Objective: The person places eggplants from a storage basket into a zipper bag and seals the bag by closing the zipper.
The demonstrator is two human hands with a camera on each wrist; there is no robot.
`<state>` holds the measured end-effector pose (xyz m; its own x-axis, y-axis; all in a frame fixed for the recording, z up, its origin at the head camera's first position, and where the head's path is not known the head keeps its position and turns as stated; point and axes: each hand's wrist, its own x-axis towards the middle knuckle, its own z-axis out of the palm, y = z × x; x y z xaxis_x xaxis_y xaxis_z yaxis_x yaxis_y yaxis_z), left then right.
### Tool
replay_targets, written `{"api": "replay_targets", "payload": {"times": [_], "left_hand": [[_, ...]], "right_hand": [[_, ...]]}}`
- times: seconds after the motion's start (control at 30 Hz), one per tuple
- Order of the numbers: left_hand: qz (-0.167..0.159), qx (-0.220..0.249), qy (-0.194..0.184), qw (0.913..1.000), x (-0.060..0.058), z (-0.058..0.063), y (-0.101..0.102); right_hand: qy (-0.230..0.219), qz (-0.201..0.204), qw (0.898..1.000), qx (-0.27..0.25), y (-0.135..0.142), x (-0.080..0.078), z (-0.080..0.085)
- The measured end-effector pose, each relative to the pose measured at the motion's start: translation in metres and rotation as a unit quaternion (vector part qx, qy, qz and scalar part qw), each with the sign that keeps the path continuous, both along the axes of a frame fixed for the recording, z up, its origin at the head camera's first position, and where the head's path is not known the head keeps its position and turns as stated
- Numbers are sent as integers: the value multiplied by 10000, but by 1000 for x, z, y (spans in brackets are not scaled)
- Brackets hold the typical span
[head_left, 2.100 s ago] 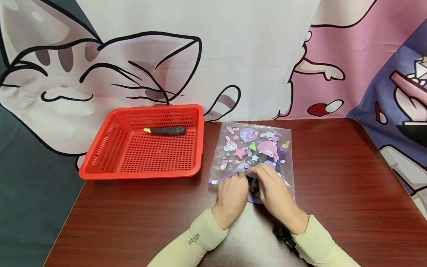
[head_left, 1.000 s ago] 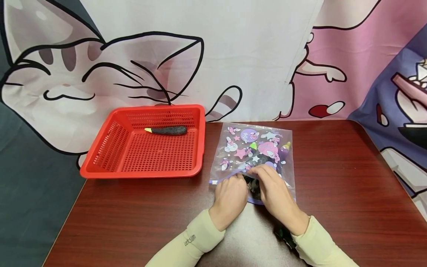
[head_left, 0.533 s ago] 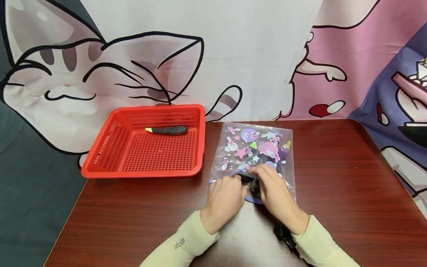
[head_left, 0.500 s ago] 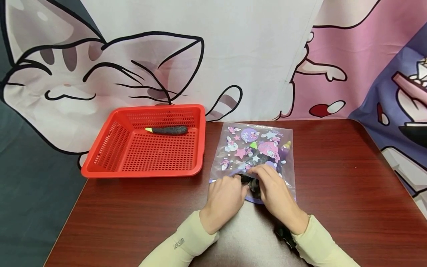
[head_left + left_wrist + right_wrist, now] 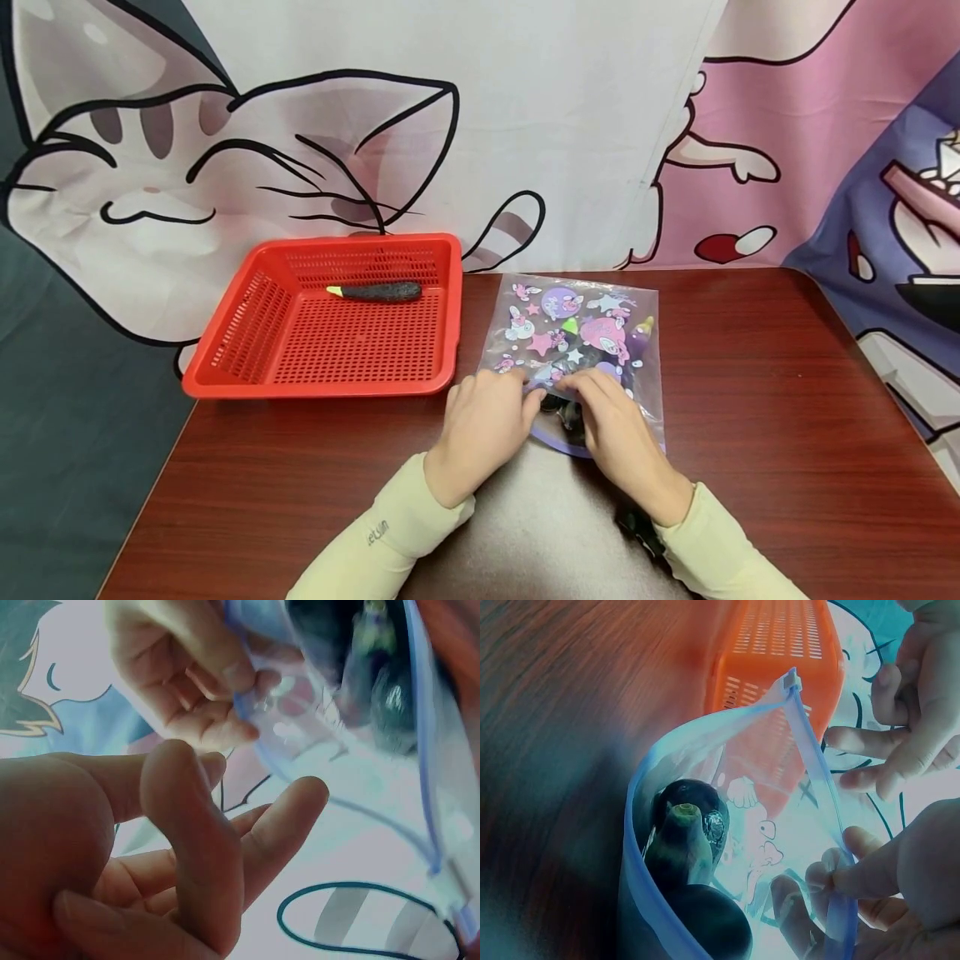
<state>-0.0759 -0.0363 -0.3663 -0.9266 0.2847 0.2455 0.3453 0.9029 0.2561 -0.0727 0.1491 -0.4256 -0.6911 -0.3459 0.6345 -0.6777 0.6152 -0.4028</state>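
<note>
A clear zip bag (image 5: 555, 287) with pink and purple cartoon prints lies on the table, its purple-edged mouth (image 5: 639, 847) spread wide. Inside it, the right wrist view shows several dark, glossy vegetables that look like eggplants (image 5: 712, 922), one with a pale green stem end. My right hand (image 5: 626, 433) pinches the bag's rim between thumb and fingers. Beside the mouth's left part, my left hand (image 5: 480, 429) has loosely bent fingers; in the left wrist view this hand (image 5: 199, 847) holds nothing. A white slider (image 5: 792, 681) sits at one end of the zip.
Left of the bag stands a red perforated basket (image 5: 315, 390). In it lies one long dark vegetable (image 5: 382, 292) with a yellow-green tip. The brown wooden table (image 5: 750, 417) backs onto a cartoon-printed cloth (image 5: 585, 125).
My left hand has come away from the bag's opening, moving left, and its fingers have loosened. My right hand stays at the rim. The basket and its vegetable have not moved.
</note>
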Motion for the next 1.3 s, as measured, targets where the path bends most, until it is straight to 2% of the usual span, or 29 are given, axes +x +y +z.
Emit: {"api": "replay_targets", "payload": {"times": [0.3, 0.5, 0.63, 0.77, 1.13, 1.3], "left_hand": [[227, 47, -60, 9997, -10, 18, -12], [384, 81, 60, 9992, -22, 31, -24], [515, 106, -43, 9986, -33, 38, -34], [687, 109, -105, 9975, -45, 45, -43], [1031, 126, 82, 9946, -89, 60, -72], [1285, 67, 13, 9917, -109, 61, -81]], "right_hand": [[-10, -2, 10000, 11, 0, 0, 0], [-45, -13, 10000, 14, 0, 0, -1], [-58, -14, 10000, 18, 0, 0, -1], [-47, 5, 10000, 8, 0, -1, -1], [-1, 24, 10000, 33, -1, -1, -2], [-23, -3, 10000, 57, 0, -1, -2]]}}
